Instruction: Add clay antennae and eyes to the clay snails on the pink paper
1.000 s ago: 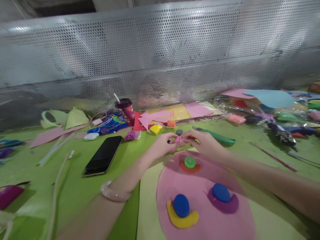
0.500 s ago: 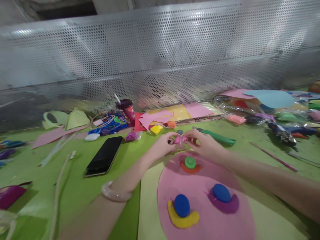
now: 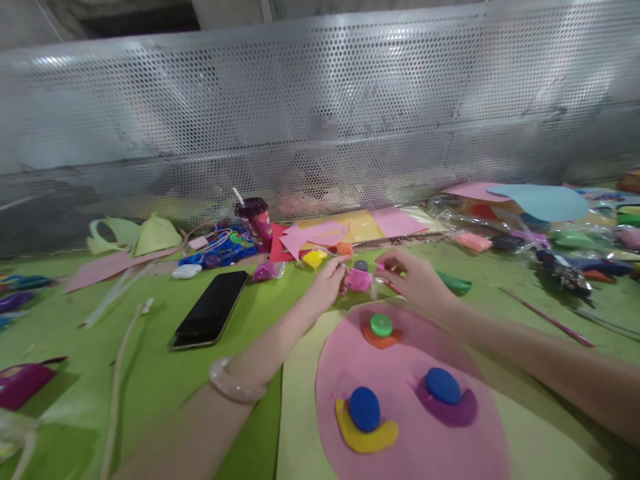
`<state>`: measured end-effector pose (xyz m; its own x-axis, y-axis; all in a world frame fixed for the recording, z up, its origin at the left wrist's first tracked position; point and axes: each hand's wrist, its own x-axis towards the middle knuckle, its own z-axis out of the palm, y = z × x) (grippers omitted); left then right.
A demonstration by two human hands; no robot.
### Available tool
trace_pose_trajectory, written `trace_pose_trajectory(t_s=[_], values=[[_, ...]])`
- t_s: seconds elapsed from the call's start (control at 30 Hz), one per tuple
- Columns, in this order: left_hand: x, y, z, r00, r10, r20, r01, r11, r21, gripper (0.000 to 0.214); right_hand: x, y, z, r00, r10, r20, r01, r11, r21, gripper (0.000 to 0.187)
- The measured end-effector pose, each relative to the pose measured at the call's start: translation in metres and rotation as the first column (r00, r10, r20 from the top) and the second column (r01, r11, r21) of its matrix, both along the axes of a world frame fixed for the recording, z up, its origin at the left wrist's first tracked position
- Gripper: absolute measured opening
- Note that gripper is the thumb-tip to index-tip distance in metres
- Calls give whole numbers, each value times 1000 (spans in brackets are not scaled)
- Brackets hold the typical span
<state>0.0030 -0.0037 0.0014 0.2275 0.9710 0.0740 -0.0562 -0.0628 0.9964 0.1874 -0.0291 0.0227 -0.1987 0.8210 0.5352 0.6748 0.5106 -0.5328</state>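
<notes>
My left hand (image 3: 327, 283) is closed, its fingertips at the left edge of a small packet of pink clay (image 3: 359, 280). To the right of the packet, my right hand (image 3: 413, 277) pinches a small piece of pink clay (image 3: 381, 267). Just below both hands lies a pink paper oval (image 3: 400, 373) on a pale yellow sheet (image 3: 300, 407). Three bottle caps sit on the oval with curved clay strips: a green cap (image 3: 381, 325) with orange clay, a blue cap (image 3: 365, 409) with yellow clay, and another blue cap (image 3: 443, 386) with purple clay.
A black phone (image 3: 213, 310) lies left of the hands. Behind stand a lidded cup with a straw (image 3: 254, 220), blue scissors (image 3: 225, 252) and coloured paper sheets (image 3: 360, 227). Wrapped clay packets (image 3: 473, 241) lie at right. A perforated metal panel (image 3: 320, 113) closes off the back.
My hands have moved apart from around the pink clay packet. The right hand has shifted right with a small pink piece in its fingertips, and more of the packet shows.
</notes>
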Motion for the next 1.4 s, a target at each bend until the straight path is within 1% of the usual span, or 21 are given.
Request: trace_pose_trajectory(t_s=[0.07,0.13,0.23,0.33,0.43,0.53,0.6,0.7,0.77,0.87,0.93,1.0,1.07,1.13,1.2,1.27,1.4], values=[[0,-1,1,998,16,-67,-14,999,33,26,1,1,-1,999,11,-39,-12,1000,-22,19],[-1,-1,3,995,28,-96,-22,998,65,20,2,1,-2,997,28,-67,-31,998,-46,22],[-4,-1,6,999,9,-50,-8,1000,26,14,3,0,-1,997,34,-72,-38,997,-63,23],[-6,-1,10,999,9,-30,-10,1000,-25,14,2,-1,1,999,17,-46,-19,999,-44,22],[-6,-2,11,999,19,-49,-21,999,-26,17,1,-1,1,999,19,-28,-20,1000,-4,20],[-6,-2,9,1000,14,-22,-14,1000,-18,11,0,0,0,998,57,8,-57,998,6,14],[-7,-1,8,1000,3,18,-3,1000,-21,7,0,1,-1,998,63,7,-63,998,-1,18],[-8,-2,8,999,24,41,-22,999,-41,3,2,1,2,1000,10,14,-10,1000,7,19],[-9,-3,10,998,56,31,-55,998,-43,7,4,2,3,998,-35,48,34,999,20,19],[-9,-3,11,998,61,19,-60,997,-49,9,5,4,4,997,-45,68,42,998,39,17],[-9,-2,10,998,40,56,-36,998,-58,7,6,5,2,998,-18,61,16,999,41,17],[-9,0,7,989,26,146,-16,998,-67,8,6,3,1,997,31,75,-35,998,49,21],[-10,2,5,968,24,250,-5,997,-77,10,5,1,1,991,88,99,-96,992,85,24],[-12,3,3,946,35,321,-7,996,-87,13,4,-1,1,985,127,116,-141,982,128,25],[-12,3,3,939,53,339,-23,996,-91,18,3,-1,1,984,136,116,-153,977,150,26],[-12,2,4,944,57,326,-29,995,-92,20,3,-1,0,987,124,107,-139,979,152,26],[-10,0,7,942,46,334,-12,995,-103,16,2,-2,1,990,100,99,-113,984,140,25]])
